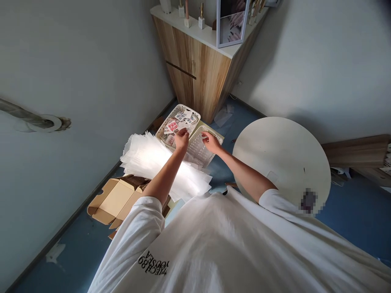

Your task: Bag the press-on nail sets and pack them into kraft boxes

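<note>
The baskets (pixel 169 119) are whitish, the wood-grained cabinet (pixel 207 69) brown

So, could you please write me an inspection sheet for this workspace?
Surface: pale top under the baskets, mostly covered.
Job's things: packet basket holding printed packets; second basket beside it.
Clutter: fanned white sheets; open cardboard box.
Left hand: over the packet basket, fingers curled, grip unclear.
Right hand: over the second basket, fingers bent, grip unclear.
Cables: apparently a thin cord near the wall.
Surroundings: wooden cabinet, round table.
</note>
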Available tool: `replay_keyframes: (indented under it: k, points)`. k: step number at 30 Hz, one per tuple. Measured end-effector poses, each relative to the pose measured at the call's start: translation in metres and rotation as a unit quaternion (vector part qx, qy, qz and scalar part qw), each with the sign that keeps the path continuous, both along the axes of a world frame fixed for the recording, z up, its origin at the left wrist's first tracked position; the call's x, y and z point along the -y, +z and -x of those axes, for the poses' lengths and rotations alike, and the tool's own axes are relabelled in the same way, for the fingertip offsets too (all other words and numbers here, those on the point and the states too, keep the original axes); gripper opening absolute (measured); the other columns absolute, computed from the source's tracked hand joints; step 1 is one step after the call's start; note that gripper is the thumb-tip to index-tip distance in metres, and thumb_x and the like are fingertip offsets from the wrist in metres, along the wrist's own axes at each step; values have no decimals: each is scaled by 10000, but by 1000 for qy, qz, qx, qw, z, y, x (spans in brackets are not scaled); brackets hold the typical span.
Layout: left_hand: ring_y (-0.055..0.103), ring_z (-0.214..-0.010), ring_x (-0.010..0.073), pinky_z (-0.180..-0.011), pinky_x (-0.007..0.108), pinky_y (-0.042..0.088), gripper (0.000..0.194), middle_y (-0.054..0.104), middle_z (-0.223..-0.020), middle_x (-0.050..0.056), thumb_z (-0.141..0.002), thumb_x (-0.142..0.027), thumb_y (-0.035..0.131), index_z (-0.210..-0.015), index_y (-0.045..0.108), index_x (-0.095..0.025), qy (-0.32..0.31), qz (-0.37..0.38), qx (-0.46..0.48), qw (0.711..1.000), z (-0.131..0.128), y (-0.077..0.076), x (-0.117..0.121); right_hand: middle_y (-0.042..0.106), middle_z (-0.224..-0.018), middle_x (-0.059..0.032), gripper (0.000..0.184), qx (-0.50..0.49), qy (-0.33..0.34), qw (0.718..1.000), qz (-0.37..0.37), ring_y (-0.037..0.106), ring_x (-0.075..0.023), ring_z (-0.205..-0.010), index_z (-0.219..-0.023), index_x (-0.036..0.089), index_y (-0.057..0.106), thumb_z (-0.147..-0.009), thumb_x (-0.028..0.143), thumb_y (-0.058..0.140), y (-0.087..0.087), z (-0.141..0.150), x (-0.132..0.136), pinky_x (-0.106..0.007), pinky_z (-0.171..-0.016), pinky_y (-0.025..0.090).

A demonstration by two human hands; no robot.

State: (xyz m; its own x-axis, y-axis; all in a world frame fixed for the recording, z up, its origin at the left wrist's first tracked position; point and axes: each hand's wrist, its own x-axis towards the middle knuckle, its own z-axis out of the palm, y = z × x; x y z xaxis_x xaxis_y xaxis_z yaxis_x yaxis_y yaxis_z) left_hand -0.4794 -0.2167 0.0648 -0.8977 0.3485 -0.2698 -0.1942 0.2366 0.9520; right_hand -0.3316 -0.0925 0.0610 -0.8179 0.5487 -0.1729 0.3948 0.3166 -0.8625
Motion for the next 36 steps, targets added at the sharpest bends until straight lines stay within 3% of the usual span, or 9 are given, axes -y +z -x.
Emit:
replay_keyframes:
  k: [4,7,11,17,21,27,31,36]
  points:
    - [751,-893,229,-888,356,589,276,792,-899,83,-680,-195,760,-950,799,-148,-67,-61,35,995,-41,7,-21,673,-1434,-116,668,-45,-53,998,-13,727,-190,-947,-1544,240,553,-888,130,613,5,-19,-9,-372,-965,608]
    - [742,-823,210,-842,349,594,225,790,-856,77,-682,-225,816,-894,797,-152,-126,-76,47,988,-75,12,-44,652,-1453,-122,538,-79,-88,992,-37,716,-193,-960,-1434,236,647,-898,190,637,9,-51,-26,-353,-925,621]
    - [724,-778,192,-787,322,583,181,780,-808,64,-730,-285,828,-860,797,-164,-203,-67,43,976,-126,15,-74,734,-1236,-108,218,-87,-124,986,-69,707,-209,-963,-1111,213,766,-942,291,653,14,-114,-52,-355,-937,603]
    - [737,-855,228,-838,336,570,92,797,-852,57,-784,-265,784,-841,801,-194,-284,23,-40,958,-213,11,-121,759,-940,-29,174,-32,-179,982,-56,665,-185,-826,-958,219,751,-946,331,620,13,-234,-73,-309,-820,544]
    - [745,-973,236,-916,355,564,134,808,-968,86,-808,-193,730,-930,785,-186,-329,75,-26,941,-288,0,-144,710,-799,7,216,4,-235,972,-7,628,-171,-749,-925,209,750,-928,372,608,9,-321,-80,-285,-749,516]
    - [759,-892,223,-772,333,553,288,790,-932,97,-815,-240,801,-1076,697,-178,-388,135,112,905,-397,-26,-155,769,-911,-7,214,-3,-323,943,79,706,-174,-826,-1017,212,746,-893,352,641,-12,-426,-90,-302,-816,573]
    - [744,-847,216,-738,327,538,315,787,-912,91,-800,-240,819,-1077,677,-186,-398,141,95,902,-441,-41,-162,782,-901,-16,215,10,-345,931,119,733,-171,-803,-1053,208,747,-909,324,636,-22,-471,-90,-308,-836,581]
    - [674,-727,176,-650,298,489,307,781,-948,78,-818,-192,737,-1118,672,-191,-438,177,60,879,-469,-61,-168,781,-873,-22,205,84,-373,920,89,704,-191,-828,-878,219,763,-908,341,601,-30,-509,-83,-300,-811,550]
